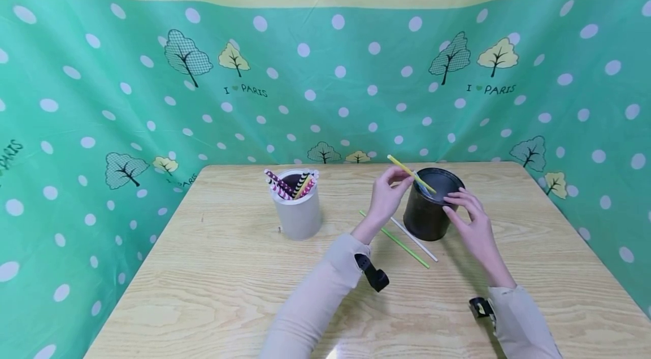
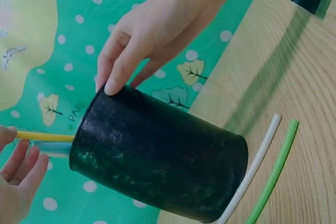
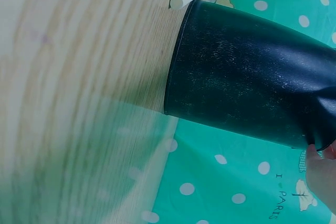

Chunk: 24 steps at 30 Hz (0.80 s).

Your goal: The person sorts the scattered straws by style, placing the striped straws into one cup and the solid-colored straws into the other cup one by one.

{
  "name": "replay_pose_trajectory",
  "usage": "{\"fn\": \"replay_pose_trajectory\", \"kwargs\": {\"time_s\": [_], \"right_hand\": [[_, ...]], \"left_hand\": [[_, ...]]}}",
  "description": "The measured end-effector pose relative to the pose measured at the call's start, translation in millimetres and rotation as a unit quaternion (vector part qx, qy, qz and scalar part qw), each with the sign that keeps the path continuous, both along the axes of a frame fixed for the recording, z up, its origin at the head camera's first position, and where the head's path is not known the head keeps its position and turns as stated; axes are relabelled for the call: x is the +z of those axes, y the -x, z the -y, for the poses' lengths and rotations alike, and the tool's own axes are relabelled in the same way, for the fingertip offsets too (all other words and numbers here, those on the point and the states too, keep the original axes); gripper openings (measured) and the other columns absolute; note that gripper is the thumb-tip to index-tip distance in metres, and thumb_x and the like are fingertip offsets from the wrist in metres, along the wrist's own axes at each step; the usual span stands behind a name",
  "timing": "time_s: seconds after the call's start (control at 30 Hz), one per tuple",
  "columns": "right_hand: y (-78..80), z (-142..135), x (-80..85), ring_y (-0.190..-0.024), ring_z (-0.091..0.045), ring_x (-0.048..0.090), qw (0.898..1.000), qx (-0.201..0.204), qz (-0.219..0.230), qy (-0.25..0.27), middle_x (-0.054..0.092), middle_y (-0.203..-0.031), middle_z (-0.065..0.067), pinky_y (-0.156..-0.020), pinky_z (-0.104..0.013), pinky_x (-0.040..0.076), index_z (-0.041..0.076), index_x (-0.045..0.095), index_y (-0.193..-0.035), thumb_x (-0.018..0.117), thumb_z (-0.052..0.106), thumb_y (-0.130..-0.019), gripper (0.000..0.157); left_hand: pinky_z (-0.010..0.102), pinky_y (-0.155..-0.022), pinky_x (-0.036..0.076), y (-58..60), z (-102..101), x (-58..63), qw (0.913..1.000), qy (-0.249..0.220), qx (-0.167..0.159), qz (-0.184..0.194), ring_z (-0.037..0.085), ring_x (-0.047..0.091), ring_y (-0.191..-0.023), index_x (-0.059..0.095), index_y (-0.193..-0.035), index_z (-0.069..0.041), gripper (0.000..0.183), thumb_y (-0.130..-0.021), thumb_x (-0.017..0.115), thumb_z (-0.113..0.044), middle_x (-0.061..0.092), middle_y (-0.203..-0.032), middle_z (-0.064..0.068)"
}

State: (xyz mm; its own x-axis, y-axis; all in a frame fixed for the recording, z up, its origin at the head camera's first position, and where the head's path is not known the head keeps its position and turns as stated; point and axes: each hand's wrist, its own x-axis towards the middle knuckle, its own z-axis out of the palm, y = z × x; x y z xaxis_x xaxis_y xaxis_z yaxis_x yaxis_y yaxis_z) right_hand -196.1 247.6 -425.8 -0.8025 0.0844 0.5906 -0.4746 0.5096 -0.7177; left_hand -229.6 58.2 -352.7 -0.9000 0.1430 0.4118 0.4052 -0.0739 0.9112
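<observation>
My left hand point(image 1: 388, 197) pinches a yellow straw point(image 1: 398, 163), which slants down into the mouth of a black can point(image 1: 426, 217). Blue and white straws lean out of the can beside it in the left wrist view, close to the left fingers. With thumb and fingertips, my right hand point(image 1: 473, 223) grips the right side of the can's rim. The can stands upright on the table. On the tabletop in front of it lie a green straw point(image 1: 407, 248) and a white straw point(image 1: 418, 242), side by side.
To the left stands a white can point(image 1: 300, 216) full of patterned straws point(image 1: 278, 184), some pink and some black-and-white. A green dotted cloth point(image 1: 305, 110) hangs behind the wooden table point(image 1: 213, 268) and along its sides. Each wrist wears a black strapped camera.
</observation>
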Motion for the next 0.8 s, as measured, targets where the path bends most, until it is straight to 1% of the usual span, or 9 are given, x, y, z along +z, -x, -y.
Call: {"fn": "replay_pose_trajectory", "kwargs": {"time_s": [0.07, 0.13, 0.27, 0.37, 0.47, 0.63, 0.73, 0.8], "right_hand": [[0.1, 0, -0.3, -0.123, -0.019, 0.034, 1.000, -0.001, -0.001, -0.001, 0.053, -0.108, -0.010, -0.100, -0.010, 0.026, -0.003, 0.062, -0.100, 0.062, 0.003, -0.081, 0.020], [0.2, 0, -0.6, -0.123, -0.018, 0.034, 1.000, -0.001, -0.002, -0.002, 0.053, -0.108, -0.009, -0.100, -0.010, 0.026, -0.003, 0.062, -0.100, 0.062, 0.003, -0.081, 0.020], [0.1, 0, -0.3, -0.123, -0.018, 0.034, 1.000, 0.001, -0.007, 0.002, 0.053, -0.107, -0.004, -0.100, -0.010, 0.026, -0.003, 0.063, -0.099, 0.062, 0.003, -0.080, 0.020], [0.0, 1, 0.1, -0.123, -0.019, 0.035, 1.000, 0.003, -0.011, 0.005, 0.053, -0.106, -0.001, -0.100, -0.012, 0.026, -0.004, 0.063, -0.099, 0.063, 0.002, -0.080, 0.020], [-0.2, 1, 0.4, -0.123, -0.018, 0.035, 1.000, 0.005, -0.014, 0.006, 0.053, -0.106, -0.001, -0.101, -0.012, 0.026, -0.005, 0.062, -0.099, 0.062, 0.001, -0.080, 0.020], [0.3, 2, 0.0, -0.122, -0.016, 0.035, 1.000, 0.006, -0.016, 0.010, 0.054, -0.106, -0.005, -0.101, -0.013, 0.027, -0.007, 0.062, -0.098, 0.062, -0.001, -0.079, 0.020], [0.6, 1, -0.1, -0.122, -0.016, 0.035, 1.000, 0.005, -0.015, 0.010, 0.054, -0.106, -0.002, -0.101, -0.013, 0.027, -0.006, 0.062, -0.098, 0.062, -0.001, -0.079, 0.020], [0.6, 1, 0.1, -0.122, -0.018, 0.035, 1.000, 0.004, -0.013, 0.008, 0.054, -0.107, 0.000, -0.101, -0.013, 0.027, -0.005, 0.062, -0.099, 0.062, -0.001, -0.079, 0.020]], "left_hand": [[0.017, -0.076, 0.050, 1.9, 0, -2.3, 1.0000, 0.006, 0.002, 0.000, 0.024, 0.060, -0.087, 0.057, -0.095, 0.012, 0.015, -0.082, 0.057, 0.004, 0.061, -0.093, 0.024], [0.017, -0.075, 0.050, 3.1, -1, -4.3, 0.9999, 0.010, 0.006, 0.000, 0.023, 0.060, -0.086, 0.058, -0.093, 0.011, 0.014, -0.082, 0.057, 0.003, 0.062, -0.092, 0.022], [0.017, -0.074, 0.050, 14.3, -4, -17.7, 0.9998, 0.016, 0.005, 0.008, 0.020, 0.060, -0.085, 0.060, -0.095, 0.008, 0.016, -0.083, 0.059, -0.002, 0.062, -0.094, 0.019], [0.016, -0.073, 0.050, 22.5, -6, -27.9, 0.9994, 0.029, 0.005, 0.016, 0.017, 0.060, -0.084, 0.060, -0.099, 0.006, 0.019, -0.083, 0.059, -0.006, 0.063, -0.095, 0.017], [0.015, -0.073, 0.050, 23.4, -6, -30.6, 0.9989, 0.043, 0.007, 0.017, 0.014, 0.060, -0.083, 0.061, -0.098, 0.005, 0.019, -0.084, 0.059, -0.007, 0.063, -0.094, 0.015], [0.016, -0.073, 0.050, 23.4, -2, -34.9, 0.9982, 0.053, 0.004, 0.027, 0.015, 0.059, -0.083, 0.062, -0.100, 0.000, 0.018, -0.085, 0.058, -0.010, 0.063, -0.096, 0.012], [0.016, -0.072, 0.050, 23.7, 2, -39.1, 0.9974, 0.063, 0.004, 0.035, 0.011, 0.058, -0.082, 0.062, -0.103, -0.003, 0.020, -0.086, 0.057, -0.012, 0.063, -0.097, 0.009], [0.015, -0.072, 0.050, 24.1, 5, -42.4, 0.9970, 0.068, 0.005, 0.035, 0.010, 0.058, -0.081, 0.062, -0.102, -0.003, 0.020, -0.086, 0.057, -0.012, 0.063, -0.096, 0.009]]}}
